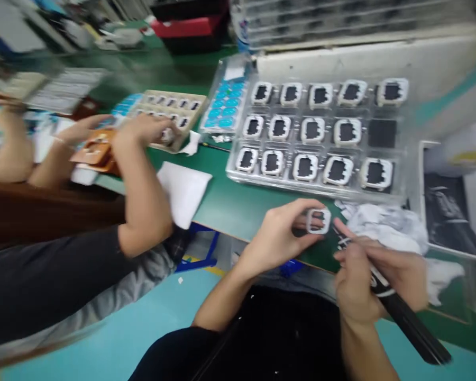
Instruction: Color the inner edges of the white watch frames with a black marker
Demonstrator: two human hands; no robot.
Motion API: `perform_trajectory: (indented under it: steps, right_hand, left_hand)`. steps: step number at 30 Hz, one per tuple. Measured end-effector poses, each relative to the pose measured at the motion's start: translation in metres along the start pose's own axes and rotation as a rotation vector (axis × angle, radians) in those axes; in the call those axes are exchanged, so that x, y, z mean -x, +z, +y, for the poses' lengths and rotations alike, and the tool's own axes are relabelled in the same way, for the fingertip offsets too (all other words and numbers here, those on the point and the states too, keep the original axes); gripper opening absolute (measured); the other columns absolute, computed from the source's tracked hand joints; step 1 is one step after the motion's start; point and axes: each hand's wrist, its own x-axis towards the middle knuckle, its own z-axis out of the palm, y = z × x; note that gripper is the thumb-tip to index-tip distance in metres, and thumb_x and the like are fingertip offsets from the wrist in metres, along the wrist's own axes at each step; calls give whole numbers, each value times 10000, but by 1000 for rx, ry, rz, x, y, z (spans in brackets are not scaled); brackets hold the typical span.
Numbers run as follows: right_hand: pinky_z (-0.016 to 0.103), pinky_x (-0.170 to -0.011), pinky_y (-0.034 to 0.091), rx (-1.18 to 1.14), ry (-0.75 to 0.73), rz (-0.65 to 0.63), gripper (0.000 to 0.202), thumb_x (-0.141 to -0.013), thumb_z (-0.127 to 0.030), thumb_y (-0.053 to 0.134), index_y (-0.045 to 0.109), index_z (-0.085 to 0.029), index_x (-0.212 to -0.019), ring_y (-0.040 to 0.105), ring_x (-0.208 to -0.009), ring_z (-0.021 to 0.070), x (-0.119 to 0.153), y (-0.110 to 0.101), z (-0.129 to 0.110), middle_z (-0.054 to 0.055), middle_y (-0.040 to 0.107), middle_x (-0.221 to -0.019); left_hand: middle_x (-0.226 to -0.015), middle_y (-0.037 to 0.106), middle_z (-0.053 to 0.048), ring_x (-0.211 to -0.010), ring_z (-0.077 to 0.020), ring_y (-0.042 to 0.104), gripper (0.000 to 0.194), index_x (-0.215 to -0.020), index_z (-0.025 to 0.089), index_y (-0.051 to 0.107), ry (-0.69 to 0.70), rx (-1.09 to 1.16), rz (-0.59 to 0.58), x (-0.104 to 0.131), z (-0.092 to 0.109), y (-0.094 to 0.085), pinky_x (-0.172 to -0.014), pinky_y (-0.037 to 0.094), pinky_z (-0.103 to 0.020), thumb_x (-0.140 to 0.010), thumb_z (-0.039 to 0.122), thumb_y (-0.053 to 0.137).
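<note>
My left hand (pixel 281 233) pinches a small pale square frame with rounded corners (pixel 312 227), like a watch case, between thumb and fingers. Close to its right, my right hand (pixel 365 280) is wrapped round a thick black marker pen (pixel 410 320) with white lettering. The marker's front end points toward the frame, with a small gap between them. Fingers and blur hide the tip. Beyond both hands, a clear plastic tray (pixel 277 182) holds rows of similar white frames; one pocket (pixel 383 133) at the right shows only its dark bottom.
A crumpled white cloth (pixel 388 225) lies right of my hands, beside a white-edged box (pixel 456 211). Blue pieces fill another clear tray (pixel 222 103). On the left, a co-worker's hand (pixel 143 129) is over a beige tray (pixel 200 106). A white paper (pixel 184 190) overhangs the green table edge.
</note>
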Motion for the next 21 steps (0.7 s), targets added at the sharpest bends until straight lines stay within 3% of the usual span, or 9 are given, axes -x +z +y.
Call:
perform_trajectory:
  steps: [2,8,13,21]
  right_hand:
    - [597,-912,842,63,-29,-35,147,-1011,-205,891,753,-238,-974,793,-629,227,-3,8,-10,-20,730,-721]
    - [662,-1006,820,121,-56,-169,130,-1071,-175,796,697,-258,-1057,679,-626,157,-7,12,-23,-69,660,-772]
    - [637,-1001,826,174,-99,-177,156,-1043,-145,809,714,-268,-1060,644,-620,155,-7,14,-22,-64,637,-792]
    - [563,-986,837,198,-120,-160,184,-1014,-116,820,746,-271,-1079,719,-667,176,-5,15,-21,-50,660,-804]
  left_hand:
    - [-1229,883,-39,-1096,-236,924,461,-1352,256,717,-33,-42,26,3,3,-2,-1022,775,-330,-958,143,928]
    - [-1152,888,-3,-1022,-212,913,370,-1292,270,720,-23,-176,14,7,5,-5,-942,764,-286,-978,196,903]
    - [-1173,895,-7,-1039,-208,907,302,-1270,272,750,25,-215,40,10,7,-2,-954,756,-283,-1016,255,913]
    - [-1164,898,-27,-1046,-232,906,304,-1275,277,757,0,-288,67,14,7,-1,-922,761,-309,-1047,401,915]
